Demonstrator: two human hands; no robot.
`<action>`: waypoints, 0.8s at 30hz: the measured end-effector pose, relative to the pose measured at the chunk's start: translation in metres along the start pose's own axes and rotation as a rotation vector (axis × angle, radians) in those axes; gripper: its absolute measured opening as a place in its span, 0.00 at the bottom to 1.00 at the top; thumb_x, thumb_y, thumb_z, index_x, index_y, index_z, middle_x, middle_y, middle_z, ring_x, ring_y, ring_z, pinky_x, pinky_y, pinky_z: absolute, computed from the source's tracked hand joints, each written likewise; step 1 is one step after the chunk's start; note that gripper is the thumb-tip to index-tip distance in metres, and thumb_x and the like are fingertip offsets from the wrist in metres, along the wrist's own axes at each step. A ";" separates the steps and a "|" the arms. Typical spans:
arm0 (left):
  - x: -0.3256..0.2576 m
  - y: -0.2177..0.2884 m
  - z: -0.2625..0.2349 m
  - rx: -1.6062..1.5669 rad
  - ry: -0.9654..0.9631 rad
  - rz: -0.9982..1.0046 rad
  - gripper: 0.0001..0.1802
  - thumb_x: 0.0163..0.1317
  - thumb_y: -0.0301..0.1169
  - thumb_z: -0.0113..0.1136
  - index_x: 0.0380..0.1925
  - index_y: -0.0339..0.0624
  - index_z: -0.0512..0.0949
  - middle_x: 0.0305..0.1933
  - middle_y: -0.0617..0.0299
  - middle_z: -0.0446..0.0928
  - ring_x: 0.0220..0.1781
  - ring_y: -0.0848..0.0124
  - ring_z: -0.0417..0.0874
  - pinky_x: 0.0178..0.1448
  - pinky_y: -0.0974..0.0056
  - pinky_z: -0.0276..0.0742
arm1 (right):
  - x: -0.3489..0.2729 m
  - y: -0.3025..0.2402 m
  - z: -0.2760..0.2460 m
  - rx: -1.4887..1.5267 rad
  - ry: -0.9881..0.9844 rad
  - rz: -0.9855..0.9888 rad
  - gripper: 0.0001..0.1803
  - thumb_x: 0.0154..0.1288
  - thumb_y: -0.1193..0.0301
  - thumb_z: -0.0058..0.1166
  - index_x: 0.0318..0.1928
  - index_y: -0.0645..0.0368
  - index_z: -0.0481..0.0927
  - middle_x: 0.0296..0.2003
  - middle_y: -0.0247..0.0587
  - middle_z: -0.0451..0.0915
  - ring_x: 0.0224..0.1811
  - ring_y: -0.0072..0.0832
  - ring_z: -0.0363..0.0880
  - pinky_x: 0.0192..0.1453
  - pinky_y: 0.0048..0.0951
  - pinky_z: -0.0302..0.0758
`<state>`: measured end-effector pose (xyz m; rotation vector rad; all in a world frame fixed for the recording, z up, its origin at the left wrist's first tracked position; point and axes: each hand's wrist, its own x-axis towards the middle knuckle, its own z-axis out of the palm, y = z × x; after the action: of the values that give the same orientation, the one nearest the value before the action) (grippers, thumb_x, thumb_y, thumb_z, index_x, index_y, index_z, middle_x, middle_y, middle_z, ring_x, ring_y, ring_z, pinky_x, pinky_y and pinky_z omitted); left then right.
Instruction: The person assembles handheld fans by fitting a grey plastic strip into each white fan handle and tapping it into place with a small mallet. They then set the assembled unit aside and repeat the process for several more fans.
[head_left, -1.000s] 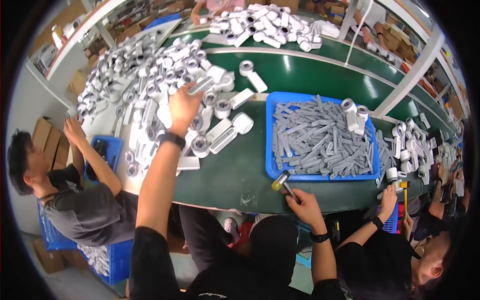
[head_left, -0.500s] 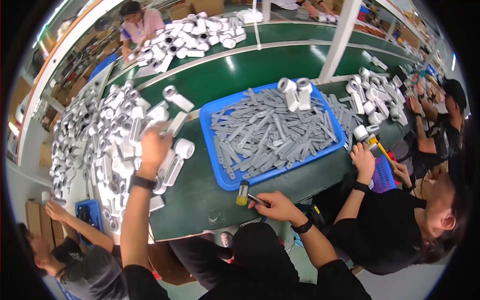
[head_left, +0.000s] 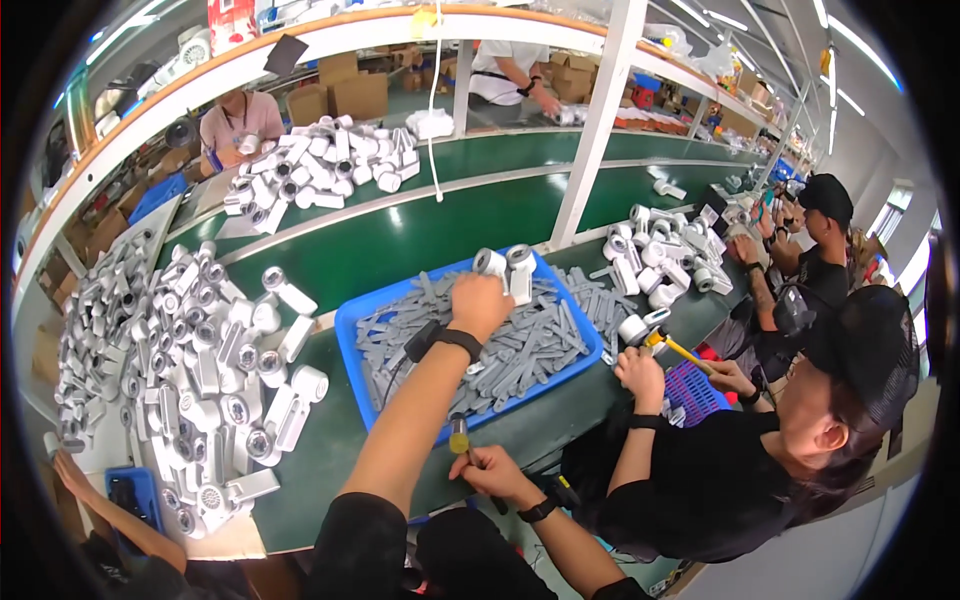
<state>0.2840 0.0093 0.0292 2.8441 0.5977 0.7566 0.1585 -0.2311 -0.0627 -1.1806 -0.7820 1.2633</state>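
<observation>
My left hand [head_left: 480, 306] reaches over a blue tray [head_left: 352, 372] heaped with flat grey plastic strips [head_left: 535, 350]. Its fingers curl downward against a white round-headed housing [head_left: 489, 263], covering that part's handle; whatever lies in the grip is hidden. A second white housing [head_left: 521, 280] rests just right of it on the strips. Below the tray's near edge, my right hand [head_left: 492, 470] is closed around the handle of a small hammer with a yellowish face [head_left: 459, 438], its head pointing up and away.
A big pile of white housings [head_left: 200, 360] covers the bench's left side. More lie in a far heap [head_left: 320, 165] and a right-hand heap [head_left: 665, 255]. A white post [head_left: 600, 125] rises behind the tray. At my right, a co-worker [head_left: 720, 470] holds a yellow hammer near a purple basket [head_left: 693, 390].
My left hand has moved from the left pile of housings to the white housings on the tray. My right hand still holds the hammer. The view has shifted, showing more of the far shelves.
</observation>
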 end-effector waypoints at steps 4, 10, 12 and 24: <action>-0.009 -0.031 -0.028 -0.018 0.065 -0.096 0.18 0.66 0.45 0.67 0.39 0.40 0.89 0.32 0.43 0.86 0.36 0.47 0.90 0.45 0.45 0.85 | 0.001 -0.001 0.002 0.003 -0.029 -0.010 0.08 0.70 0.77 0.54 0.42 0.63 0.86 0.15 0.27 0.73 0.13 0.13 0.67 0.19 0.21 0.61; -0.120 -0.028 -0.157 -0.330 0.259 -0.339 0.33 0.71 0.36 0.66 0.73 0.35 0.71 0.34 0.42 0.86 0.31 0.47 0.89 0.38 0.51 0.85 | -0.005 -0.005 -0.018 0.018 -0.014 0.031 0.10 0.73 0.76 0.53 0.47 0.63 0.86 0.20 0.32 0.80 0.14 0.13 0.68 0.19 0.20 0.63; -0.183 -0.027 -0.168 -0.380 0.399 -0.282 0.40 0.69 0.30 0.67 0.77 0.29 0.63 0.37 0.44 0.88 0.34 0.49 0.90 0.42 0.56 0.85 | 0.000 -0.008 -0.022 0.073 -0.041 -0.042 0.12 0.78 0.73 0.52 0.54 0.63 0.85 0.31 0.42 0.89 0.13 0.13 0.67 0.18 0.18 0.61; -0.315 -0.008 -0.176 -0.124 0.483 0.061 0.52 0.61 0.22 0.72 0.79 0.25 0.50 0.61 0.45 0.85 0.63 0.46 0.85 0.74 0.45 0.72 | 0.025 -0.095 0.086 0.015 -0.056 0.008 0.27 0.78 0.58 0.61 0.63 0.68 0.75 0.34 0.34 0.84 0.11 0.11 0.60 0.15 0.18 0.52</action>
<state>-0.0571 -0.1074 0.0388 2.5781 0.4960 1.4549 0.1099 -0.1779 0.0462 -1.1410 -0.8081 1.3120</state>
